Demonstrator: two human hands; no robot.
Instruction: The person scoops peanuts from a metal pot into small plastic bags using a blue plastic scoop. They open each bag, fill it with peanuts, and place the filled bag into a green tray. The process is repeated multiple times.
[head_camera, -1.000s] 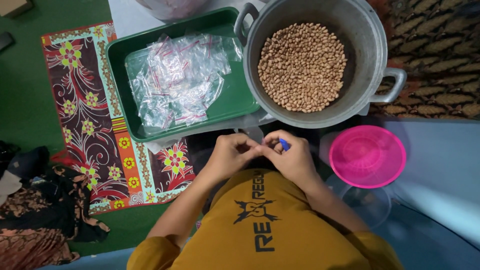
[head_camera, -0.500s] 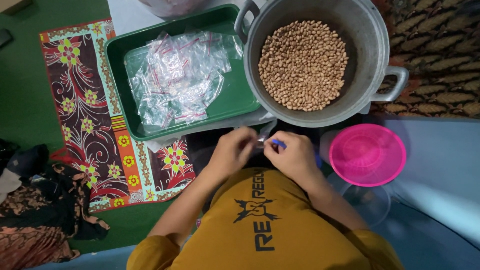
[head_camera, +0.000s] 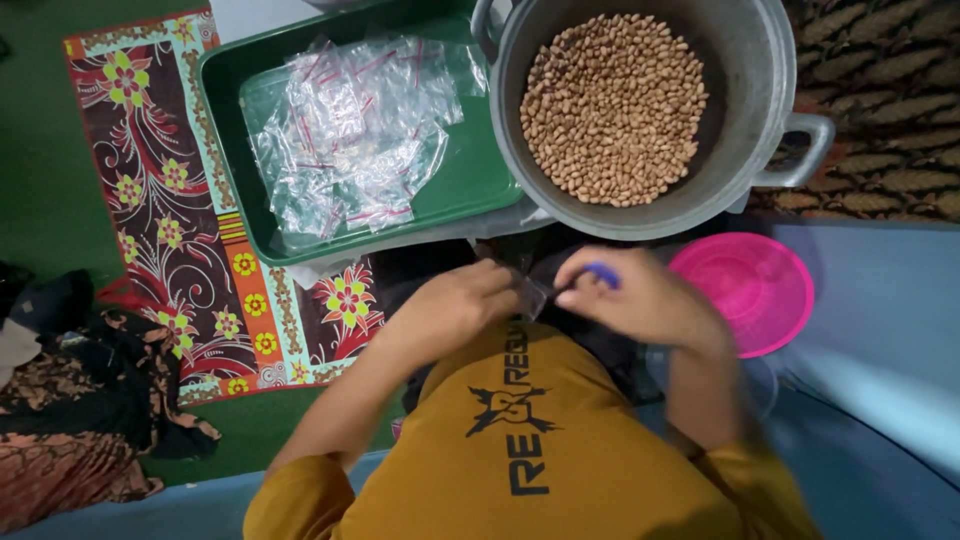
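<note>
We hold a little clear bag (head_camera: 535, 292).
Our left hand (head_camera: 455, 305) and right hand (head_camera: 640, 298) pinch its top edge with closed fingers; it looks thin, light, floppy and slippery.

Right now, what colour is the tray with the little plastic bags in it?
Green. The tray shows best in the head view.

I'm sitting on the floor of a home: a green carpet (head_camera: 40, 180) under a flower-patterned woven mat (head_camera: 170, 220), crumpled batik cloth (head_camera: 80, 400) beside me, and a big dented aluminium cooking pot (head_camera: 740, 130) of peanuts (head_camera: 612, 105).
</note>
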